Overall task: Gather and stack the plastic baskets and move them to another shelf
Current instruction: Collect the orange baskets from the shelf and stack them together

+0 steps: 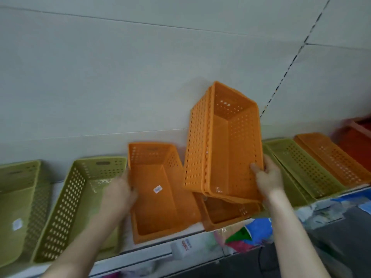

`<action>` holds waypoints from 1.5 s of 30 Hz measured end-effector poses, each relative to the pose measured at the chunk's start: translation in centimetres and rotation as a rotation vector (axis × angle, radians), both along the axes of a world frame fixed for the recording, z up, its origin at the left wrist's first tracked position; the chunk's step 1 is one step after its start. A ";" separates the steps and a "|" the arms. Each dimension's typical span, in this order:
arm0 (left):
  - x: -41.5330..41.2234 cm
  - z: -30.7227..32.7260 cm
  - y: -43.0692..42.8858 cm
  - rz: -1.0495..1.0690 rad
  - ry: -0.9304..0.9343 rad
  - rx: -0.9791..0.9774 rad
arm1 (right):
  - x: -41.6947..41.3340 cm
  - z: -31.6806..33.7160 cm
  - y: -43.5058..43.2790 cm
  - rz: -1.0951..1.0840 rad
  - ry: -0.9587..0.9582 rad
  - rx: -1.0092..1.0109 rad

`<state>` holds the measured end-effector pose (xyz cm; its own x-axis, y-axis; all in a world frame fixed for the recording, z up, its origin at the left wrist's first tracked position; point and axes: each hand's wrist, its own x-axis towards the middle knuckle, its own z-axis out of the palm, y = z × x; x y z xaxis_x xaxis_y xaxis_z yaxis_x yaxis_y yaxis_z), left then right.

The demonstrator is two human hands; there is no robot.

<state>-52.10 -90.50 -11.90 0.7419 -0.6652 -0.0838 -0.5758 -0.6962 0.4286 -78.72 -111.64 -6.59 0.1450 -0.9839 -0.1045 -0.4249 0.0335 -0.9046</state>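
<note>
My right hand (268, 175) grips the right rim of a nested stack of orange perforated baskets (222, 143), tilted up on end above another orange basket (226, 213) lying on the shelf. My left hand (118, 191), blurred, grasps the left rim of a single orange basket (158, 191) with a white sticker inside. Two green baskets, one (80, 197) next to my left hand and one (18, 207) at the far left, stand on the same white shelf (152, 251).
To the right lie a green basket stack (299, 169), a flatter orange stack (331, 159) and a red basket (357, 139). The pale wall panel (120, 77) is close behind. Colourful packaged goods (247, 235) fill the level below the shelf edge.
</note>
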 end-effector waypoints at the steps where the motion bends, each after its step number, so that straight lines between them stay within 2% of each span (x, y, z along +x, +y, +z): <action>1: -0.1 1.1 0.7 0.046 -0.042 -0.045 | -0.2 0.1 -0.5 0.042 0.001 0.002; 5: -0.8 5.3 3.0 0.179 -0.097 -0.206 | -1.9 0.1 -2.9 0.157 0.051 0.054; 11: -0.7 7.4 4.8 0.261 0.041 -0.285 | -2.7 -0.7 -4.2 0.263 0.501 -0.124; 14: -1.2 7.7 4.6 0.244 0.066 -0.313 | -1.4 -2.6 -3.3 0.303 0.617 -0.151; 18: -1.3 7.9 4.7 0.221 0.139 -0.372 | 0.2 -5.4 -2.4 0.302 0.538 -0.052; 22: -1.0 8.3 4.4 0.229 0.224 -0.491 | 1.3 -6.1 -1.6 0.301 0.605 -0.113; 25: -0.8 9.1 3.9 0.190 0.290 -0.594 | 2.0 -7.0 -1.6 0.393 0.641 -0.120; 29: -0.4 10.2 1.7 0.156 0.306 -0.602 | 2.1 -6.8 -1.0 0.466 0.359 0.062; 33: -1.6 10.3 -2.9 0.053 0.319 -0.599 | 1.0 -5.8 -1.3 0.370 0.073 0.303; 36: -3.4 8.5 -6.3 -0.021 0.310 -0.503 | 0.2 -3.1 -1.9 0.252 -0.125 0.302; 38: -4.7 6.8 -7.8 -0.051 0.281 -0.430 | 0.1 -0.4 -2.1 0.287 -0.262 0.309; 40: -5.6 5.0 -8.4 -0.054 0.287 -0.369 | 0.4 1.8 -1.7 0.404 -0.195 0.277; 42: -5.8 3.3 -8.4 -0.035 0.313 -0.338 | 0.9 2.9 -1.0 0.509 -0.034 0.166; 45: -5.5 1.2 -7.8 -0.069 0.346 -0.263 | 2.3 3.0 0.6 0.554 0.208 0.033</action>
<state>-57.58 -98.33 -10.68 0.6533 -0.7438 -0.1412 -0.4081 -0.5031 0.7618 -76.37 -111.04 -3.64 0.6097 -0.7629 -0.2151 -0.5553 -0.2175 -0.8027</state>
